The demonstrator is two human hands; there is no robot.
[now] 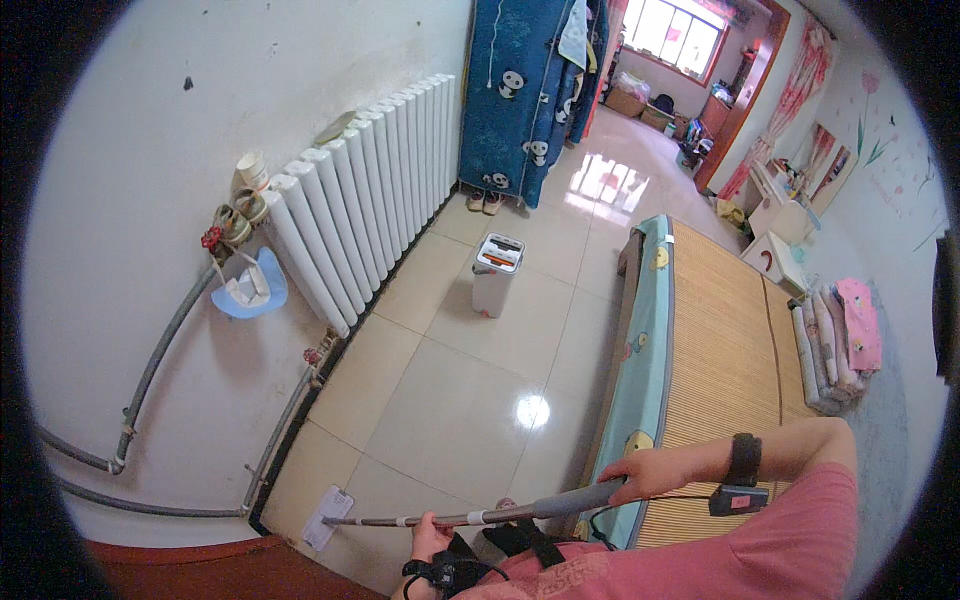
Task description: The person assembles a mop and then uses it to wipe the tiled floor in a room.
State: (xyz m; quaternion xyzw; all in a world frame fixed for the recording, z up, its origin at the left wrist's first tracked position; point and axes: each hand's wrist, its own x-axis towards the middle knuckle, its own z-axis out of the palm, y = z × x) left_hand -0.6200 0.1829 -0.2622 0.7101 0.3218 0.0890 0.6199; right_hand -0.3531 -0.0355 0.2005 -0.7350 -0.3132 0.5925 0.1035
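Note:
A flat mop crosses the lower part of the view, its pole slanting down to the left. My right hand is wrapped around the grey grip at the upper end. Lower on the pole, my left hand grasps it. The white rectangular mop head lies on the tiled floor, near the corner by the wall pipes. Ahead of me, on the floor, stands a white and grey mop bucket with slots in its top, one edged in orange.
A white radiator and grey pipes line the left wall. On the right is a bed with a bamboo mat and folded bedding. A panda-print fabric wardrobe stands beyond, shoes at its foot. Brown-red furniture borders the lower left.

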